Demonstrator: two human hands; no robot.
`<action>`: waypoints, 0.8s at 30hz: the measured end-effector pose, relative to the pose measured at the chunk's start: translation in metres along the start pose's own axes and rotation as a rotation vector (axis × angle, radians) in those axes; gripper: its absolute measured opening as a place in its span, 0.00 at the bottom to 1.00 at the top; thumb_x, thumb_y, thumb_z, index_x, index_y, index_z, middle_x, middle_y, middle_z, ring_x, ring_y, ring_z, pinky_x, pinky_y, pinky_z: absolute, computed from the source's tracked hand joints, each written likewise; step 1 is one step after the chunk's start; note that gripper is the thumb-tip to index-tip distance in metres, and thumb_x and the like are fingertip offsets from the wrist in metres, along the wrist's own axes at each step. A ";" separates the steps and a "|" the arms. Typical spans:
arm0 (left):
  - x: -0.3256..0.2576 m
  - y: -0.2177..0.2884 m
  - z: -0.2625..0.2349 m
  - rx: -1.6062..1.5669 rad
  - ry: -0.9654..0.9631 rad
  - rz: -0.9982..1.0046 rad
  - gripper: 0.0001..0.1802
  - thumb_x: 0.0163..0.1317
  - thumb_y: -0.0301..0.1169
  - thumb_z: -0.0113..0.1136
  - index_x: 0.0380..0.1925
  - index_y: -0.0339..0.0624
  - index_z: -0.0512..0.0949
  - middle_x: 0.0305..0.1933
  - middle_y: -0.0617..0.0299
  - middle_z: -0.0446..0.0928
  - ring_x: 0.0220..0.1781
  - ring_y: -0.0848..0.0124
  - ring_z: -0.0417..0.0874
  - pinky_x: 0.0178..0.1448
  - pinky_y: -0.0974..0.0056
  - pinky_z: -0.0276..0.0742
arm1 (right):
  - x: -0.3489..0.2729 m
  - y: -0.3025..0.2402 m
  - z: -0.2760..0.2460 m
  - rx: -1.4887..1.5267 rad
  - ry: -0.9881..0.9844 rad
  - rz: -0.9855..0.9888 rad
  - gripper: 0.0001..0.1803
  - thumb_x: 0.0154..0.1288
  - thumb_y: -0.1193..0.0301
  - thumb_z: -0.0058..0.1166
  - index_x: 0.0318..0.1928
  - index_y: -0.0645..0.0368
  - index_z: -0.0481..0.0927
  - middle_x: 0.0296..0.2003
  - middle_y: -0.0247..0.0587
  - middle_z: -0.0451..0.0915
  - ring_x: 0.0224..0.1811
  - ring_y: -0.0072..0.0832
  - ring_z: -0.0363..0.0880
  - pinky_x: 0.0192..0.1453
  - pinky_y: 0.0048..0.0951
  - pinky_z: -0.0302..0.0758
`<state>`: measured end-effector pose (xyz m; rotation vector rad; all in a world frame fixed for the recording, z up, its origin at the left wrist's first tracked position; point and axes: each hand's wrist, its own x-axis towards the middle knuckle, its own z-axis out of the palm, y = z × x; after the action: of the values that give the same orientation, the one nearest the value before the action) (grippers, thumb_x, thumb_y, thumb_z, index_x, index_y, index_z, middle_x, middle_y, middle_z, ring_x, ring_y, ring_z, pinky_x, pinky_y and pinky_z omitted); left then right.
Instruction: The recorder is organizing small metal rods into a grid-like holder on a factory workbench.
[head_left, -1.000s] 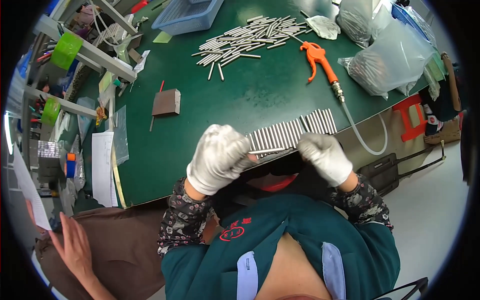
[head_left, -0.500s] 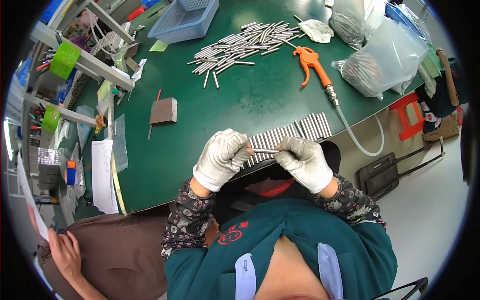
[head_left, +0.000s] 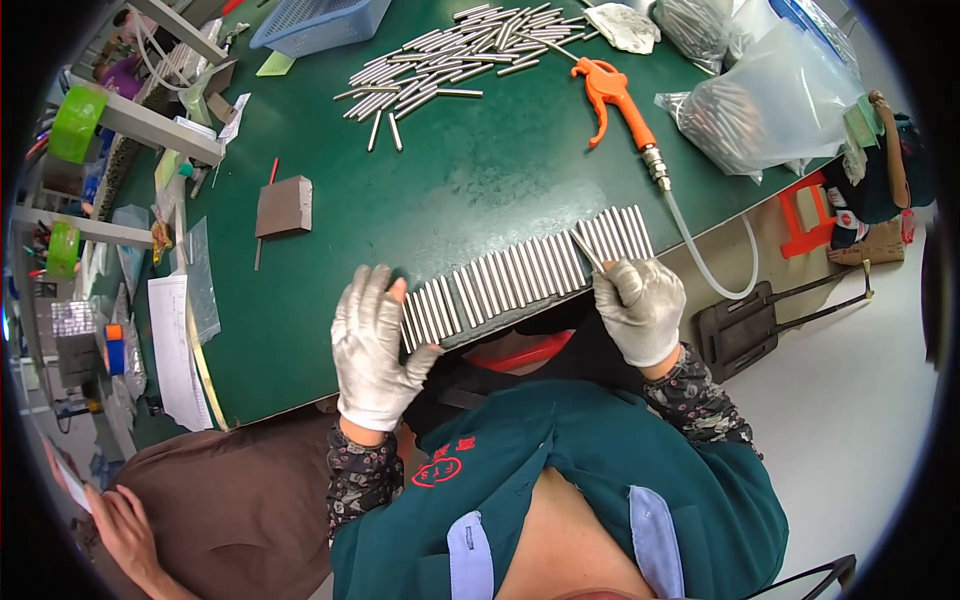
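Observation:
A row of short metal pins lies side by side along the front edge of the green table. My right hand, in a white glove with bare fingertips, pinches one metal pin over the right part of the row, at a slant to the others. At the row's left end is my left hand, gloved alike, its fingers stretched and thumb spread beside the end pins. It appears to hold nothing. Farther back lies a loose heap of similar metal pins, with two lying slightly apart.
An orange air blow gun with a clear hose lies right of the heap. Bags of pins stand at the right edge. A blue basket sits at the back, a brown block at left. Another person's hand is at lower left.
Both hands were together over the row, holding a pin between them. Now they are apart: the left has moved left and opened, the right has moved right with a pin.

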<state>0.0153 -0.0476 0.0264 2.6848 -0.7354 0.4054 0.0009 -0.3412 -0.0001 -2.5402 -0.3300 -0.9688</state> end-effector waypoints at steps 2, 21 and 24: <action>0.005 0.012 -0.002 0.005 -0.074 0.066 0.42 0.49 0.51 0.63 0.61 0.42 0.65 0.63 0.49 0.66 0.67 0.49 0.64 0.69 0.45 0.54 | -0.003 -0.001 -0.002 0.003 -0.032 0.013 0.09 0.47 0.73 0.63 0.30 0.57 0.76 0.19 0.36 0.72 0.21 0.35 0.73 0.27 0.34 0.70; 0.009 0.028 -0.002 -0.082 -0.327 0.109 0.49 0.30 0.46 0.74 0.60 0.61 0.68 0.65 0.41 0.60 0.69 0.43 0.58 0.70 0.37 0.46 | 0.046 -0.034 0.003 0.134 -0.419 -0.195 0.29 0.52 0.49 0.56 0.50 0.55 0.78 0.56 0.51 0.69 0.62 0.49 0.63 0.65 0.52 0.57; 0.001 0.015 -0.001 -0.099 -0.311 0.127 0.50 0.38 0.52 0.70 0.65 0.57 0.61 0.67 0.40 0.58 0.70 0.42 0.57 0.71 0.38 0.46 | 0.047 -0.015 -0.003 0.006 -0.358 -0.094 0.33 0.57 0.45 0.51 0.53 0.56 0.76 0.56 0.53 0.69 0.63 0.51 0.63 0.65 0.49 0.57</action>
<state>0.0077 -0.0601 0.0312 2.6445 -0.9886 -0.0222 0.0281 -0.3257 0.0382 -2.7080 -0.5563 -0.5359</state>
